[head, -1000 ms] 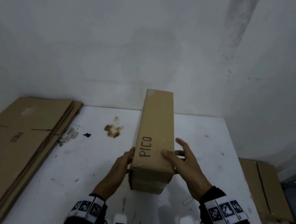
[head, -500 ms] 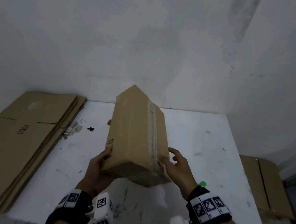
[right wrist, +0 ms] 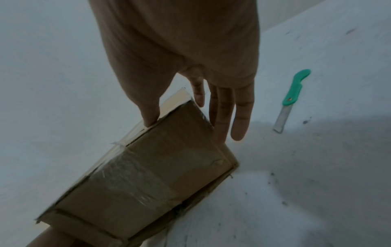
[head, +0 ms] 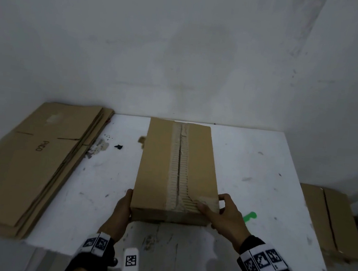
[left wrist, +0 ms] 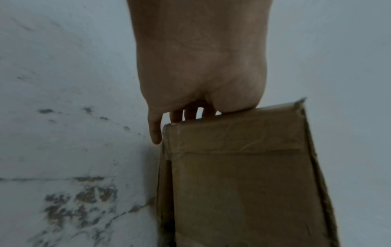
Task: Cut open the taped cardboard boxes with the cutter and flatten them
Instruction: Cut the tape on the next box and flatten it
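Note:
A long cardboard box (head: 159,166) lies lengthwise on the white table (head: 248,159), its wide face up. A torn strip and a slit run down the middle of that face, and clear tape covers the near end (right wrist: 152,175). My left hand (head: 123,206) holds the near left corner, fingers (left wrist: 190,115) down the side. My right hand (head: 220,213) holds the near right corner, thumb on top and fingers (right wrist: 220,113) straight down the side. The cutter (right wrist: 293,93), with a green handle and its blade out, lies on the table just right of my right hand (head: 250,216).
A stack of flattened cardboard (head: 28,164) covers the table's left side and overhangs it. More cardboard (head: 329,219) lies lower down beyond the table's right edge. A wall stands right behind the table. Small dark scraps (head: 118,146) lie left of the box.
The box stood on a narrow side with the PICO face up. Both hands rolled it over and set it down with the wide seam face up.

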Tool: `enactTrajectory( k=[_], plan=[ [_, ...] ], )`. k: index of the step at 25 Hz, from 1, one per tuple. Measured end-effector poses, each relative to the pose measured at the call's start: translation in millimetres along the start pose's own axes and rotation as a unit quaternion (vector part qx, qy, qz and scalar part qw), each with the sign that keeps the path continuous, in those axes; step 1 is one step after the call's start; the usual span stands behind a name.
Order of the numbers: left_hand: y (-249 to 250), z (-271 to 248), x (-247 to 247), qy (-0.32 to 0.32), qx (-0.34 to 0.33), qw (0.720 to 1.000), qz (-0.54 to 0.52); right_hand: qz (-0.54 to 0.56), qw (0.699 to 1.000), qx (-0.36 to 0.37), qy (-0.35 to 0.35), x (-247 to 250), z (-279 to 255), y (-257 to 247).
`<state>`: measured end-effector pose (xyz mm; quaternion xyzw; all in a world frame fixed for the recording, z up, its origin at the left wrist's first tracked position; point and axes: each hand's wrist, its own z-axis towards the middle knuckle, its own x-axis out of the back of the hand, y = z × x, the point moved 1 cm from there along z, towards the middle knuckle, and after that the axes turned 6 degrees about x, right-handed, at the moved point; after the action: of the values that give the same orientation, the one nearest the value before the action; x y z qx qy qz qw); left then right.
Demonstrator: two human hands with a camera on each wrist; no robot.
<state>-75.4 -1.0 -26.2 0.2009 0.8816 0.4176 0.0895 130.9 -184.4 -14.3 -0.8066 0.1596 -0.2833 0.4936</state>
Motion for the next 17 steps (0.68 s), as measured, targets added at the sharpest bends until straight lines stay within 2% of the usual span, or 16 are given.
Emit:
enactTrajectory(
  k=[3,5,7,9,10,12,14,17],
  plan=[
    [-6.0,12.0,0.9,0.032,-0.038,0.994,0.094,-0.021,1.0,0.01,0.0,9.5,-2.9,3.1],
    [0.9,18.7,2.5,0.066,-0.038,0.994,0.078,-0.039,0.999,0.0,0.002,18.4,0.9,7.1],
    [11.9,26.4,4.7,0.083,-0.041,0.994,0.061,-0.058,0.998,-0.007,0.034,34.3,7.6,17.1],
    [26.1,36.3,4.3,0.09,-0.098,0.982,0.133,-0.15,0.987,0.0,0.053,56.1,16.0,33.6],
    [35.6,39.5,-0.4,0.099,-0.131,0.971,0.174,-0.223,0.974,0.006,0.034,66.1,21.6,43.3],
    [50.3,47.1,-16.3,0.116,-0.181,0.94,0.265,-0.371,0.927,0.002,-0.049,79.0,30.4,61.6],
    [59.6,55.5,-34.2,0.111,-0.205,0.901,0.365,-0.452,0.887,-0.002,-0.094,81.3,36.6,71.2],
    [63.5,69.9,-53.0,0.077,-0.223,0.856,0.46,-0.475,0.875,0.017,-0.091,81.9,43.3,79.7]
  ],
)
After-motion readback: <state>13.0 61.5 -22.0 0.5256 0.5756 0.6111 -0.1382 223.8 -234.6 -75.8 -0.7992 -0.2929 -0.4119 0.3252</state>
